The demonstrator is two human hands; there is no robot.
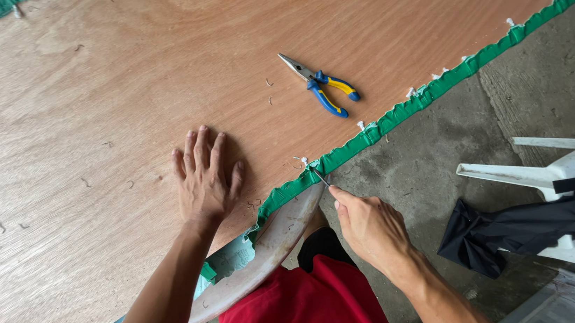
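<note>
My left hand (203, 179) lies flat, fingers spread, on a large plywood panel (119, 93). Green fabric (395, 112) is folded over the panel's edge and fixed with staples. My right hand (371, 227) grips a thin dark-tipped tool (319, 176) whose point touches the green fabric edge beside a bit of white stuffing. Blue-and-yellow long-nose pliers (319, 85) rest on the panel, farther from me and apart from both hands. Small loose staples are scattered over the wood.
A curved pale board (268, 251) sticks out under the panel near my red shirt. A white plastic chair (569, 169) draped with black cloth (539, 225) stands at the right on the grey concrete floor (441, 147).
</note>
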